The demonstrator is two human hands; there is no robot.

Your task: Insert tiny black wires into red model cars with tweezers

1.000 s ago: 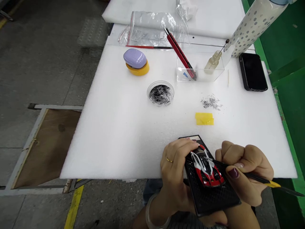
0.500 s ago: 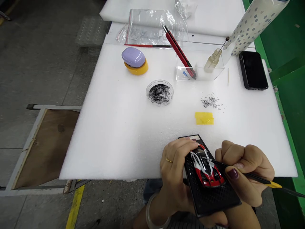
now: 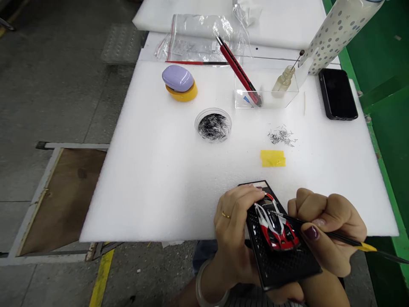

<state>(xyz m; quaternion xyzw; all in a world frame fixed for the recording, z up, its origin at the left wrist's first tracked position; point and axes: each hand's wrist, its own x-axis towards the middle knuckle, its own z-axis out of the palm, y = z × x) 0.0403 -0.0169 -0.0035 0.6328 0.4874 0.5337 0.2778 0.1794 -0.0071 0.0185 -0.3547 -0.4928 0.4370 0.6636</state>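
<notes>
My left hand point(image 3: 234, 217) is closed around a flat black textured base point(image 3: 271, 273), held tilted at the table's near edge. On that base sits a small model car point(image 3: 276, 226) in red, white and black. The fingertips of my left hand rest by the car's far end; its thumb is mostly hidden. Between thumb and fingers, my right hand point(image 3: 330, 226) pinches a slim black tool point(image 3: 343, 238) with a fine metal tip and a yellow band. That tip is over the car's upper middle; whether it touches, or carries anything, is too small to tell.
On the white foam board point(image 3: 153, 170) are a round clear dish point(image 3: 213, 125) of short black bristles, a loose bristle pile point(image 3: 281, 136) and yellow tape point(image 3: 272, 158). Behind stand a clear box point(image 3: 266, 100) with a red cutter point(image 3: 239, 70), a small bottle point(image 3: 283, 81) and a phone point(image 3: 338, 94).
The whole view has shifted very slightly. Both hands, the model car and the slim tool keep nearly the same positions relative to each other.
</notes>
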